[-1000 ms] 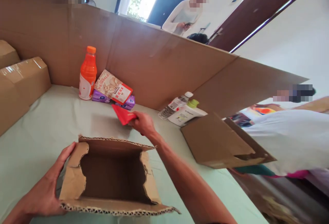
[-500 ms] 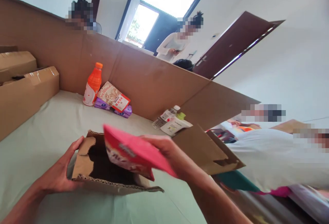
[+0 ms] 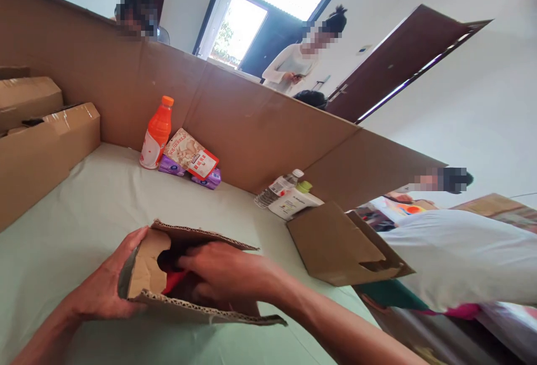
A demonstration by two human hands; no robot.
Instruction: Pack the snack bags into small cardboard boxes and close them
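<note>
Right hand (image 3: pixel 226 275) down inside an open cardboard box (image 3: pixel 146 275) with a red packet (image 3: pixel 175 281); left hand (image 3: pixel 103 287) steadies the box.
Left hand at box's left end, thumb up by the far corner, fingers around the near side, gripping it. Right fingers curled, partly hidden by near flap; can't tell if they grip the packet or only touch it. Packet inside box, under right hand, only a red bit visible. Box on pale green cloth (image 3: pixel 235 208). Behind, along cardboard wall (image 3: pixel 260 124): orange drink bottle (image 3: pixel 156 136), upright; beside it a squirrel-print snack bag (image 3: pixel 191 152) leaning on purple packs (image 3: pixel 208 179). Further right: clear water bottle (image 3: pixel 277 187), tilted, and white pack (image 3: pixel 293 204), next to another cardboard box (image 3: pixel 331 242).
</note>
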